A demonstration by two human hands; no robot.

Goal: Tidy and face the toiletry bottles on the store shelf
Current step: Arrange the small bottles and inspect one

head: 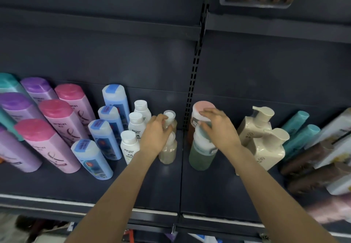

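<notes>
My left hand (pixel 155 134) grips the rear beige clear-capped bottle (pixel 169 118), which stands behind a second beige bottle (pixel 168 152) near the shelf's middle. My right hand (pixel 218 126) holds the top of a green bottle with a white cap (pixel 201 153); its fingers curl over the cap. Right behind it stands a brown bottle with a pink lid (pixel 201 105). Both arms reach in from the bottom of the view.
Left of my hands stand three small white bottles (pixel 130 145), several blue bottles (pixel 106 138), and pink (pixel 57 128) and purple bottles. To the right are two cream pump bottles (pixel 266 147), teal bottles (pixel 302 134) and brown tubes. A slotted upright (pixel 191 94) divides the dark shelf (pixel 133 189).
</notes>
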